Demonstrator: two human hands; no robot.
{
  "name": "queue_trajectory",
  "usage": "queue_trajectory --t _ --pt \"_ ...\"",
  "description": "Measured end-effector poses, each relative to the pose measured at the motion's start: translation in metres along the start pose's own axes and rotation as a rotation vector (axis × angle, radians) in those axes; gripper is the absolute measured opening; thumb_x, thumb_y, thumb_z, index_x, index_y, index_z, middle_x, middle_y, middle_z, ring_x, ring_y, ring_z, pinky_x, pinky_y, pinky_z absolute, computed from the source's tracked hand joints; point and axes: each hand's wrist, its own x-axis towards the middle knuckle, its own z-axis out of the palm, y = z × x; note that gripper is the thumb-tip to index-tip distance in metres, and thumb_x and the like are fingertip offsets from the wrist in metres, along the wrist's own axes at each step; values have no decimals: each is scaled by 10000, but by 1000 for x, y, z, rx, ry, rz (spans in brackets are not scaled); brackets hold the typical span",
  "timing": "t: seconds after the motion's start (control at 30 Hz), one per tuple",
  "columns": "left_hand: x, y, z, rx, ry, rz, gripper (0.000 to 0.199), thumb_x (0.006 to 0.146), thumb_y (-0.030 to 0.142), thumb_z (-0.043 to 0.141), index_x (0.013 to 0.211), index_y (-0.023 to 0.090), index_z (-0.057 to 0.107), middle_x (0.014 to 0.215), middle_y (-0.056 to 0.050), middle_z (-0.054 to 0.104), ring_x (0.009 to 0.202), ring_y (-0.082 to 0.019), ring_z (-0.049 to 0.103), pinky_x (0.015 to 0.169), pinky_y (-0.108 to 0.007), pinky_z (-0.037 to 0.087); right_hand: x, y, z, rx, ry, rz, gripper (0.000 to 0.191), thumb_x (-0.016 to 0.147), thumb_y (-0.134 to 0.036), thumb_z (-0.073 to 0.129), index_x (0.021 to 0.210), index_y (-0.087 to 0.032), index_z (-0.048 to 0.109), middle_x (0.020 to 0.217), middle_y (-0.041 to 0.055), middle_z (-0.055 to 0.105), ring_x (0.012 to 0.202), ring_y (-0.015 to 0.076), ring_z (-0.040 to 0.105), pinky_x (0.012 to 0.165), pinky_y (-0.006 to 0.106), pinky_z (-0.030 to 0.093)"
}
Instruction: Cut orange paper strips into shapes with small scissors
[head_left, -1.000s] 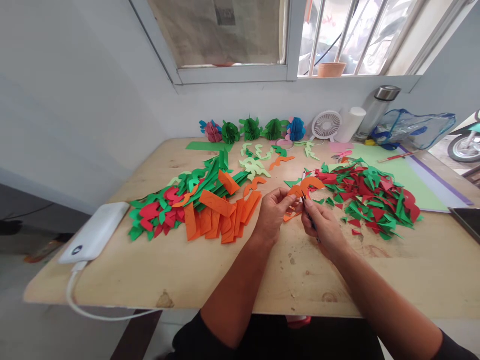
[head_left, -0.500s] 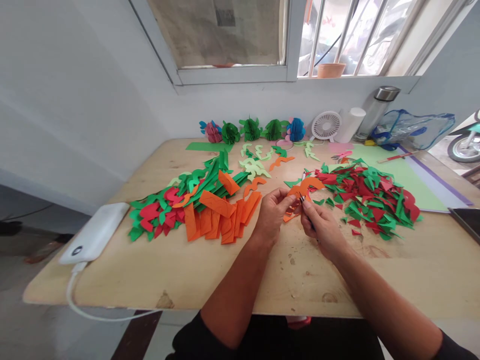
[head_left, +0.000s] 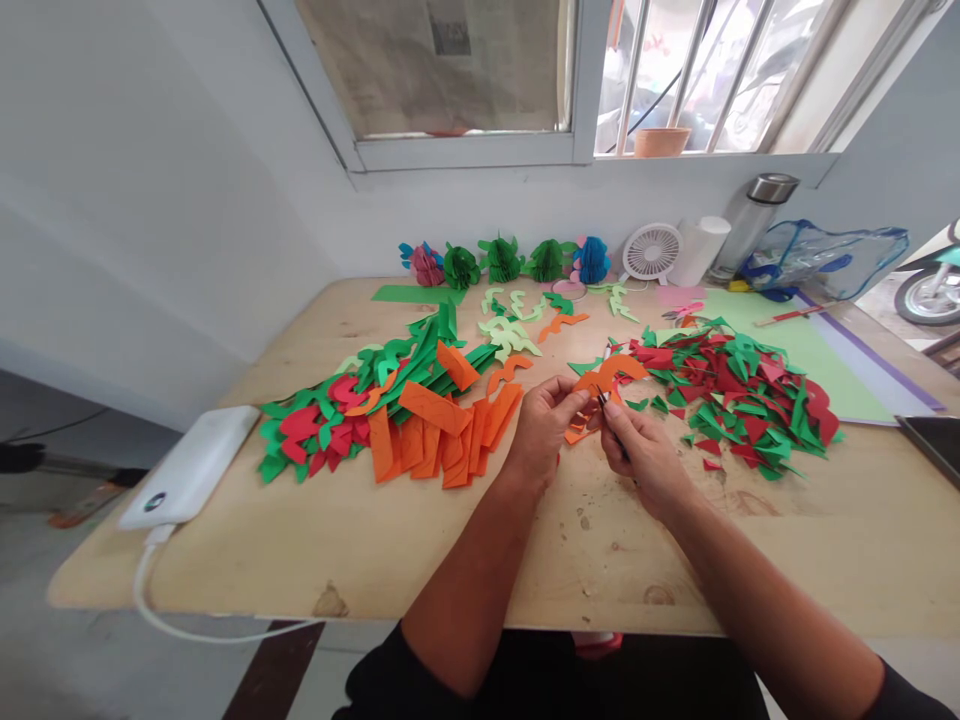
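Over the middle of the table, my left hand (head_left: 553,420) pinches a wavy-edged piece of orange paper (head_left: 624,368) between thumb and fingers. My right hand (head_left: 641,450) is closed around small dark-handled scissors (head_left: 616,436), mostly covered by the fingers. Their tip meets the orange paper's lower edge close to my left thumb. Orange scraps (head_left: 582,434) lie on the table beneath the hands. Left of my left hand sits a row of folded orange paper strips (head_left: 457,440), with green folded strips (head_left: 427,365) behind them.
Cut green and red shapes (head_left: 311,430) lie at left near a white power bank (head_left: 191,465). A heap of red and green scraps (head_left: 739,390) is on the right. Paper figures (head_left: 502,258), a small fan (head_left: 652,250) and a bottle (head_left: 754,225) line the wall.
The scissors' tip has shifted very slightly left along the orange paper. Both hands hold almost the same place.
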Motion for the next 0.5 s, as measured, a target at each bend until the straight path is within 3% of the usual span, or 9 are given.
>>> queue_trajectory --t 0.5 --pt "-1 2 1 -14 10 -12 177 625 298 701 639 166 584 612 -5 625 587 -112 559 608 -245 426 -1 -2 1 -27 7 16 478 757 -649 584 701 -175 558 411 -92 325 366 54 201 366 217 113"
